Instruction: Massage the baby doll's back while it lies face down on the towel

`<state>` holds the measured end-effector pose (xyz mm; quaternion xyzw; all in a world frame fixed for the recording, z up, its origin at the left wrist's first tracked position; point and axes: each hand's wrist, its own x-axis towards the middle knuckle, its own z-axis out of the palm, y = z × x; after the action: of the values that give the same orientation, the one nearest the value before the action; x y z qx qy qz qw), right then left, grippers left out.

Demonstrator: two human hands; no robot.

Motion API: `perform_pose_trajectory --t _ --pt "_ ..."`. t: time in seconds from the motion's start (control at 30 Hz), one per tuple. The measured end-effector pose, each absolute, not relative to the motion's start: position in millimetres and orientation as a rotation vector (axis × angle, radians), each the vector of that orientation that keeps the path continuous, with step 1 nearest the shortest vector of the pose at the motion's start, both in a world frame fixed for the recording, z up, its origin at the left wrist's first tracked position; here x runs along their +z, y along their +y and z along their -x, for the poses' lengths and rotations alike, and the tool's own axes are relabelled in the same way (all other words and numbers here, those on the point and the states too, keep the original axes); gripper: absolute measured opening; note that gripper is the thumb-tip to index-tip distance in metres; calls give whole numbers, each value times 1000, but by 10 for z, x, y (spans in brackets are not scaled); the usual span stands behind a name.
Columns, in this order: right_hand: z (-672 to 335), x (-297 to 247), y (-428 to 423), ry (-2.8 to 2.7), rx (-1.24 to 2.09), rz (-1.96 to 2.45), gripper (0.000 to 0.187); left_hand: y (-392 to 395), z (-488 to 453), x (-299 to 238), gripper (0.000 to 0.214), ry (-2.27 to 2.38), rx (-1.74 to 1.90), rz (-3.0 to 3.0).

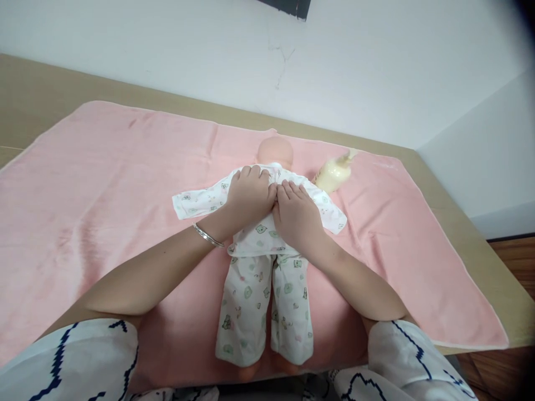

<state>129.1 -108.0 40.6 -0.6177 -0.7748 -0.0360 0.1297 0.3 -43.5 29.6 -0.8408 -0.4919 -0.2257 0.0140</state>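
A baby doll (275,150) with a bald head lies stretched out with its head away from me; no facial features show. It wears a white printed top (259,236) and matching trousers (246,301). My left hand (251,192) rests flat on the left side of the doll's upper body, fingers extended. Beside it, my right hand (297,211) lies flat on the right side, and the two thumbs meet near the middle. The doll's sleeves spread out to both sides. Both palms are hidden against the cloth.
A pink blanket (125,167) lies under the doll on a light wooden table (50,78). A cream-coloured bottle (333,175) with a narrow top lies tilted by the doll's right-hand sleeve. Behind the table stands a white wall (188,55).
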Motion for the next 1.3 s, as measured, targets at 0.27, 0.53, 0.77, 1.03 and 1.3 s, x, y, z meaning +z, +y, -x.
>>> perform_pose_trajectory --t 0.27,0.53,0.77,1.03,1.3 --pt "-1503 389 -733 -2096 88 1780 50 -428 -3 297 34 -1536 -624 2574" --pt "-1600 368 -584 -2068 206 1787 53 -613 -73 311 29 -1440 -691 2536" --pt "-1597 284 -505 -2097 167 1853 60 -321 -30 99 43 -1605 -983 2613" --pt "-1459 288 -739 -2098 50 1853 57 -290 -18 60 48 -1642 -1023 2661" --pt "-1405 278 -775 -2092 26 1845 58 -367 -36 71 50 -1656 -1030 2638"
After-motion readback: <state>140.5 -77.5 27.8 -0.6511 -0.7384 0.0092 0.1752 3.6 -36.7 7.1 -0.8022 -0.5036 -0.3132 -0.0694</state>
